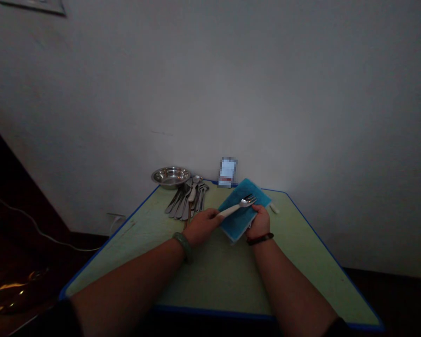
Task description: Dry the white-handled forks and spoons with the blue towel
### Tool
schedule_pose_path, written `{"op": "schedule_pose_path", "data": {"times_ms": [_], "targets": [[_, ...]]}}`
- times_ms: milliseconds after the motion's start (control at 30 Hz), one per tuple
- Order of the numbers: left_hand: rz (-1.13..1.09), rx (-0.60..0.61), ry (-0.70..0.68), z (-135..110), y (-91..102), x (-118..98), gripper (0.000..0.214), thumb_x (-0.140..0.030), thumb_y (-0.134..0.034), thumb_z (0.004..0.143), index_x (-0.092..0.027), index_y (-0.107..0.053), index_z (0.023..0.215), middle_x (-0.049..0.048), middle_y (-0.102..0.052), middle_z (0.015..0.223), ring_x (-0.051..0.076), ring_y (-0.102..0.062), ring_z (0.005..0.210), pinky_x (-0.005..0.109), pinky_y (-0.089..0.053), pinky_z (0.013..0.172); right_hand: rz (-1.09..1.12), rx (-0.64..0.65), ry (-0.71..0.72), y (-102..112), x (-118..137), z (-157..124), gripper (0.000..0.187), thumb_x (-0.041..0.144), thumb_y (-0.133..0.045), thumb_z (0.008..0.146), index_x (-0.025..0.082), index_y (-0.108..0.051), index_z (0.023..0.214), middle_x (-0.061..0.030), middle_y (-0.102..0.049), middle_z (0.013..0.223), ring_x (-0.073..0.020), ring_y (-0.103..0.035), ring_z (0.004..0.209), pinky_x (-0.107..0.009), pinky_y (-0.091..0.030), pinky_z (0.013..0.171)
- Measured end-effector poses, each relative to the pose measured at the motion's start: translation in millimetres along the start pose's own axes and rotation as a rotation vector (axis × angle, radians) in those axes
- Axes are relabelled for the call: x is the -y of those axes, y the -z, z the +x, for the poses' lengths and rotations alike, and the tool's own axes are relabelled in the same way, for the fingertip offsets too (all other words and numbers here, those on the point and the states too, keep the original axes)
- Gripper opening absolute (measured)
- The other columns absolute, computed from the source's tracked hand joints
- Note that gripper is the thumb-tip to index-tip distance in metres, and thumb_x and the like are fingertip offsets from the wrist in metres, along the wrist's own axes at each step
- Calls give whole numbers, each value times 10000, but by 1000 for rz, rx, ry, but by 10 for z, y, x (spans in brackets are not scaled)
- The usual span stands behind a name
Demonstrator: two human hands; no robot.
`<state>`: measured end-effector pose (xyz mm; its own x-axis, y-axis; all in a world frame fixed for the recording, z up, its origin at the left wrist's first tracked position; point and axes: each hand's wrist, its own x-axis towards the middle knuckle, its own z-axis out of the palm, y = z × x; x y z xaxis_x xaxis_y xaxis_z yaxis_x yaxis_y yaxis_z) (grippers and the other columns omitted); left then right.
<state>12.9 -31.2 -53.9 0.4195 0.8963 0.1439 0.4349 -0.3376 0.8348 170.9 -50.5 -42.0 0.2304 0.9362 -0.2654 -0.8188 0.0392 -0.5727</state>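
Note:
My left hand (202, 225) is closed round the white handle of a fork (239, 205), whose metal tines rest on a folded blue cloth (239, 215). My right hand (259, 223) grips the near right side of that cloth, fingers curled under it. Both hands are over the far middle of the green table (214, 271). A green bangle sits on my left wrist and a dark band on my right.
A pile of several metal spoons and forks (187, 199) lies at the table's far left, beside a steel bowl (171, 176). A small blurred box (228, 172) stands against the white wall. A white handle (274, 208) pokes out right of the cloth.

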Motion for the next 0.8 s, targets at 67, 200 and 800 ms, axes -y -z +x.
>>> {"op": "schedule_pose_path", "data": {"times_ms": [67, 200, 800], "targets": [[-24, -10, 15, 6, 7, 15, 336, -472, -409, 695, -169, -554, 688, -15, -529, 607, 124, -478, 574, 222, -332, 506, 9, -30, 29, -1, 22, -1, 267, 198, -403, 604, 165, -558, 819, -10, -647, 575, -190, -613, 587, -365, -481, 614], [-200, -35, 28, 21, 44, 24, 229, -380, -413, 694, -169, -481, 637, -42, -428, 533, 84, -391, 479, 198, -288, 437, 44, -36, 83, -12, 53, -14, 311, 186, -392, 604, 189, -556, 868, 14, -648, 589, -187, -617, 614, -374, -483, 631], [-73, -164, -109, -15, -28, -72, 342, -434, -403, 733, -177, -577, 877, 37, -571, 866, 174, -505, 819, 275, -387, 716, -129, 104, -131, -9, -151, -53, 269, 210, -390, 607, 136, -582, 781, -34, -647, 574, -175, -600, 522, -299, -484, 495]]}}
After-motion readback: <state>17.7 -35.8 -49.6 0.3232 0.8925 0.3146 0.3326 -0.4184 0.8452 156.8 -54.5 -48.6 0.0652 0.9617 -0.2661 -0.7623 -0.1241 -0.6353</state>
